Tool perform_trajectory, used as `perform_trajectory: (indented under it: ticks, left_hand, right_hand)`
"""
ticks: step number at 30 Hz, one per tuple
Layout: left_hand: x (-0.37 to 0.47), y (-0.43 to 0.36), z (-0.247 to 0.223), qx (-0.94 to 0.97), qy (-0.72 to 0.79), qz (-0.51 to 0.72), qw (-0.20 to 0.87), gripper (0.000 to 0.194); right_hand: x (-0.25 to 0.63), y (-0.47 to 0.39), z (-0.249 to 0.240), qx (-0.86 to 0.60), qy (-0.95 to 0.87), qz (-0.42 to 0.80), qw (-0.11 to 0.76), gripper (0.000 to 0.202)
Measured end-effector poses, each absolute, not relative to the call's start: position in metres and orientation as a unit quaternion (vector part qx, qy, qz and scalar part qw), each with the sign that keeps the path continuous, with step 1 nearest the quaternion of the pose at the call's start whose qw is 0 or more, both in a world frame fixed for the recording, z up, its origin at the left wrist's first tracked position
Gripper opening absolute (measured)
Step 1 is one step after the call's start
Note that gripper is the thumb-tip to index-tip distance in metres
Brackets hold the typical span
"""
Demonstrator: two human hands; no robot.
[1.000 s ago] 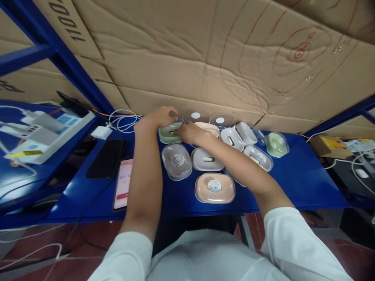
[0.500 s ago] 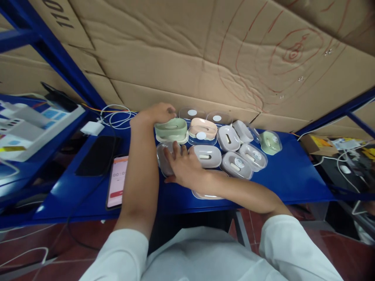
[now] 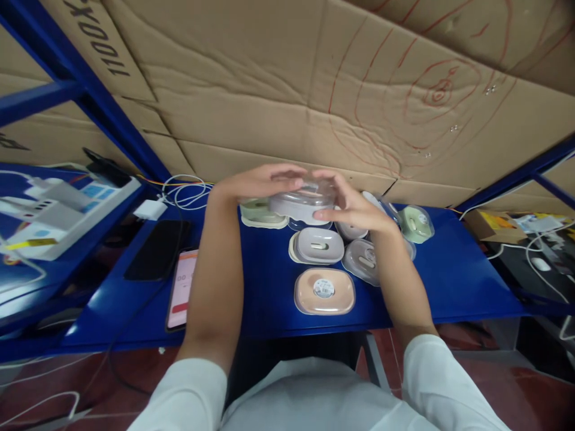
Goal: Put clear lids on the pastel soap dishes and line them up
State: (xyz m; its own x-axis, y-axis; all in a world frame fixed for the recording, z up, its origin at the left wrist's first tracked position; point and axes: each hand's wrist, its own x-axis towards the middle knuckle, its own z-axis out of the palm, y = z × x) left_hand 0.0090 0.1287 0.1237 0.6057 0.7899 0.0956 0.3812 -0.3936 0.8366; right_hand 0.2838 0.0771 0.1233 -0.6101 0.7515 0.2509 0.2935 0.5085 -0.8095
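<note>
Both hands hold a grey oval plastic box with a clear lid [image 3: 300, 203], raised over the back row of boxes. My left hand [image 3: 281, 181] curls over its left and top side. My right hand [image 3: 353, 200] grips the right end, thumb along the front and fingers over the top. Partly hidden behind my left wrist is a green box [image 3: 260, 214]. Below the raised box lies a grey oval box with a slot [image 3: 320, 246]. Nearer the front edge rests a peach box under a clear lid [image 3: 325, 291].
Other lidded boxes stand to the right, including a grey one [image 3: 360, 261] and a green one [image 3: 415, 223]. A lit phone [image 3: 179, 293], a black flat device [image 3: 157, 250] and a white charger with cable [image 3: 150, 209] lie left on the blue table [image 3: 269, 299]. Cardboard [image 3: 251, 90] walls the back.
My right hand has moved up and back from the front-left spot, where it lay on a clear-lidded box. My left hand has shifted right. A grey lidded box is now lifted between both hands.
</note>
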Motion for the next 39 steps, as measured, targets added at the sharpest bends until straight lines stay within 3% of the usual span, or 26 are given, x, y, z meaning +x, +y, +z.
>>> perform_trajectory:
  ticks: [4, 9, 16, 21, 26, 30, 34, 39]
  left_hand:
    - [0.038, 0.130, 0.117, 0.794, 0.252, 0.222, 0.507, 0.073]
    - [0.082, 0.133, 0.108, 0.803, 0.284, 0.316, 0.417, 0.047]
    - [0.068, 0.137, 0.116, 0.743, 0.425, 0.412, 0.313, 0.045]
    - [0.047, 0.149, 0.111, 0.745, 0.475, 0.398, 0.247, 0.044]
    - [0.048, 0.157, 0.093, 0.763, 0.528, 0.332, 0.171, 0.037]
    - [0.066, 0.151, 0.088, 0.801, 0.487, 0.319, 0.140, 0.034]
    - [0.088, 0.142, 0.096, 0.839, 0.406, 0.326, 0.157, 0.036]
    - [0.095, 0.144, 0.091, 0.819, 0.443, 0.319, 0.176, 0.016]
  right_hand:
    - [0.302, 0.101, 0.110, -0.348, -0.783, 0.356, 0.372, 0.073]
    - [0.304, 0.120, 0.090, -0.342, -0.781, 0.359, 0.381, 0.059]
    - [0.330, 0.132, 0.089, -0.476, -0.721, 0.302, 0.404, 0.039]
    - [0.343, 0.142, 0.087, -0.553, -0.662, 0.251, 0.440, 0.046]
    - [0.341, 0.135, 0.099, -0.523, -0.653, 0.227, 0.499, 0.055]
    - [0.322, 0.122, 0.104, -0.500, -0.663, 0.180, 0.527, 0.056]
    - [0.302, 0.118, 0.099, -0.502, -0.661, 0.152, 0.537, 0.056]
    - [0.303, 0.131, 0.084, -0.512, -0.657, 0.205, 0.514, 0.057]
